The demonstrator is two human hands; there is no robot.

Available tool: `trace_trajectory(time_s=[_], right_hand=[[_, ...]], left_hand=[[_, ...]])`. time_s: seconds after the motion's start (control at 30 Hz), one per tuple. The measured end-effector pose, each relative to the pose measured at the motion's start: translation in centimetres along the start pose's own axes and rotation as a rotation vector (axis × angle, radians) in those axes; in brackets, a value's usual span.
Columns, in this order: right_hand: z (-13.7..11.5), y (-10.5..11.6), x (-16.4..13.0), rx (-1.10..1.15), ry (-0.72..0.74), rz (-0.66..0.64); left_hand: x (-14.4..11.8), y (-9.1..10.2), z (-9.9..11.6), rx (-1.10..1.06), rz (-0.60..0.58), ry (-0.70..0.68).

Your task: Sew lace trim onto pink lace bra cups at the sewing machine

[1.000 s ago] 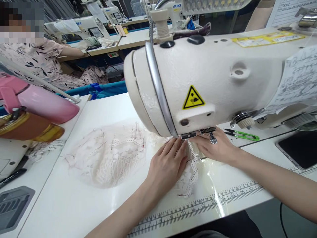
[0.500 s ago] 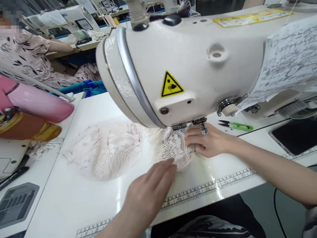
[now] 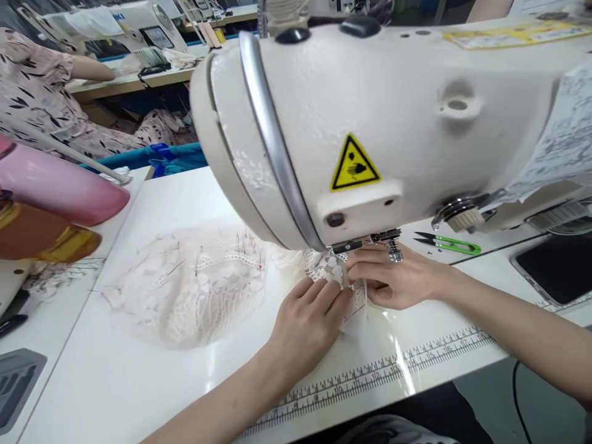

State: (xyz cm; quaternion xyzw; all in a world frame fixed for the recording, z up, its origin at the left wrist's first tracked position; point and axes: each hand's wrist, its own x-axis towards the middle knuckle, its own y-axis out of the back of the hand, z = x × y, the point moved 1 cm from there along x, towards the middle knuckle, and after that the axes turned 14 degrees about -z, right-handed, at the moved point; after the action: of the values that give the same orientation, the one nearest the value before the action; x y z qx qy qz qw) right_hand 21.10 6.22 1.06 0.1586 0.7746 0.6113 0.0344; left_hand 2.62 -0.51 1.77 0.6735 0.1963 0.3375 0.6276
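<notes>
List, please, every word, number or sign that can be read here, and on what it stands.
"KI": on the background sewing machine; anything before is unreadable.
"10", "12": on the ruler strip; its other numbers are mostly too small.
Yellow triangular hand-warning sign, without words: on the near sewing machine.
Handwritten paper, yellow label: too blurred to read.

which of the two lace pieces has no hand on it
The left-hand lace piece, lying on the table; the other lace piece, partly under the machine head, has the left hand and right hand on it.
</notes>
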Motion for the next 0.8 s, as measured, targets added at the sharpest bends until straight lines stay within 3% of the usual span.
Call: trace_trajectory(time_s=[0.27,0.43,0.53,0.8], right_hand=[[0.4,0.2,0.0,0.067,0.092,0.036],[0.5,0.1,-0.2,0.101,0.089,0.111],[0.5,-0.1,-0.3,0.091,0.058,0.089],[0.7,-0.6,-0.6,0.006,-0.002,0.044]], left_hand=[[-0.4,0.6,0.0,0.172,0.066,0.037],[-0.7,-0.3,-0.2,0.042,0.031,-0.037],[-0.9,-0.9,-0.4,-0.005,-0.019,-0.023],[-0.9,-1.1,-0.3,-0.003,-0.016,-0.006]])
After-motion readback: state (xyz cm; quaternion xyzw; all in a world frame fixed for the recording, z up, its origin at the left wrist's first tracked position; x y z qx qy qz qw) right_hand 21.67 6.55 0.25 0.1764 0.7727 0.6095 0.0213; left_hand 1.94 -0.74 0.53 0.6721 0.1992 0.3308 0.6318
